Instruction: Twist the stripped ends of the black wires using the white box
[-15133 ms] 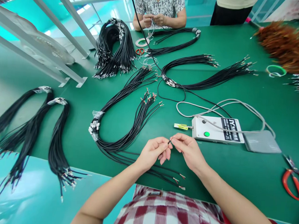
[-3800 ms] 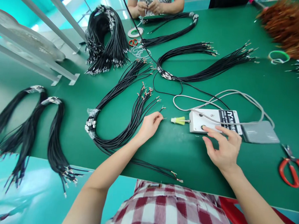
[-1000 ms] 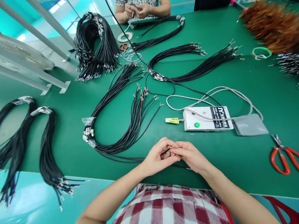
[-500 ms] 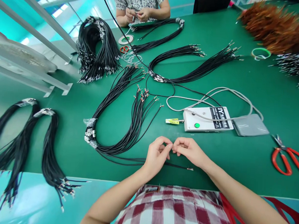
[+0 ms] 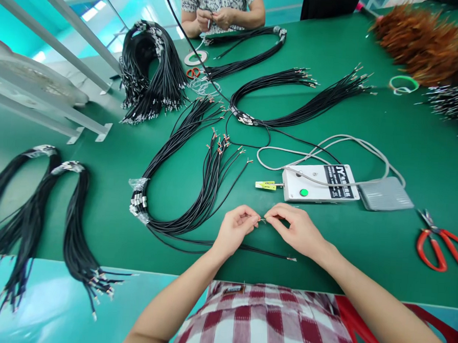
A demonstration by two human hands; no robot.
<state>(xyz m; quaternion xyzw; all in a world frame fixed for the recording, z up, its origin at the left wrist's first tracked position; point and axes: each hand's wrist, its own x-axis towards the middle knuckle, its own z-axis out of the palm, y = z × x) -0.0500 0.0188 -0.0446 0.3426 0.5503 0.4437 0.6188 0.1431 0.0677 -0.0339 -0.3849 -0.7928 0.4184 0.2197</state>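
Observation:
My left hand (image 5: 237,227) pinches the thin stripped end of a cable, its fingertips closed. Close beside it, my right hand (image 5: 293,225) is pinched on the fine wires of the same end, which show between the fingertips. A bundle of black cables (image 5: 176,227) curves from the left toward my left hand, tied with clear wrap and white labels (image 5: 138,202). One loose cable end (image 5: 291,259) lies below my hands. Just beyond them is a white box (image 5: 316,184) with a green button and a yellow-green clip (image 5: 265,185).
Red-handled pliers (image 5: 436,246) lie at the right, near a grey pedal (image 5: 385,194). More cable bundles (image 5: 153,70) lie left and beyond. Across the table (image 5: 334,59), a person's hands (image 5: 216,20) hold something small. Brown feathers (image 5: 423,43) are at the far right.
My hands have drawn slightly apart at the fingertips, and fine wires now show between them. Across the table, the other person's hands have shifted a little.

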